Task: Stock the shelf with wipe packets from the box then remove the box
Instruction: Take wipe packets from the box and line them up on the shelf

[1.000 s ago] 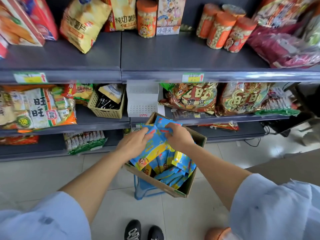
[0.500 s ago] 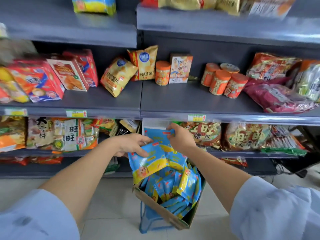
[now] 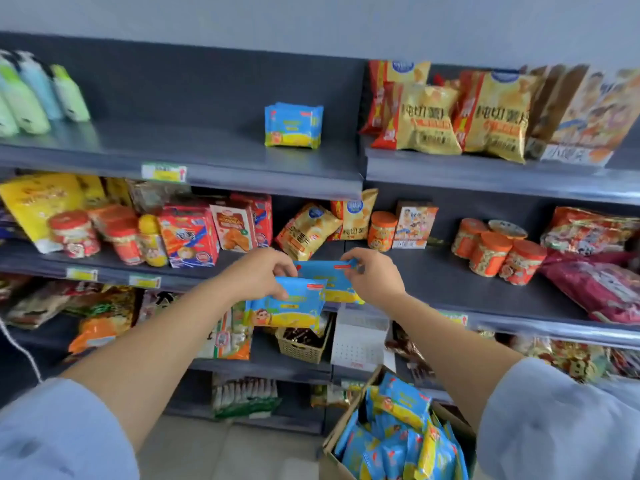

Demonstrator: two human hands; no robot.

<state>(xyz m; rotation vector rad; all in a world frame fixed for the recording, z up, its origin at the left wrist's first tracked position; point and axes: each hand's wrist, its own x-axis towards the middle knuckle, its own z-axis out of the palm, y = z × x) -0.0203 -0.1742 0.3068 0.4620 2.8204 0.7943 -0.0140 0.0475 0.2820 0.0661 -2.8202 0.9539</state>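
i'm looking at a small shop: tiered grey shelving (image 3: pixel 242 161) with price tags (image 3: pixel 163 172) clipped along its front edges. above those tags stand wipe packets (image 3: pixel 293 125); beside them, chip bags (image 3: pixel 429 119). below the tags sit orange-lidded jars (image 3: pixel 498 251) and red snack boxes (image 3: pixel 188 233).

Both hands are now much higher than before, well above the box (image 3: pixel 398 431) and in front of the middle shelf (image 3: pixel 433 282). One second ago they were inside the box. The left hand (image 3: pixel 259 271) now grips its own wipe packet (image 3: pixel 287 306), and the right hand (image 3: pixel 374 275) pinches a second packet (image 3: pixel 329 275), just behind the first.
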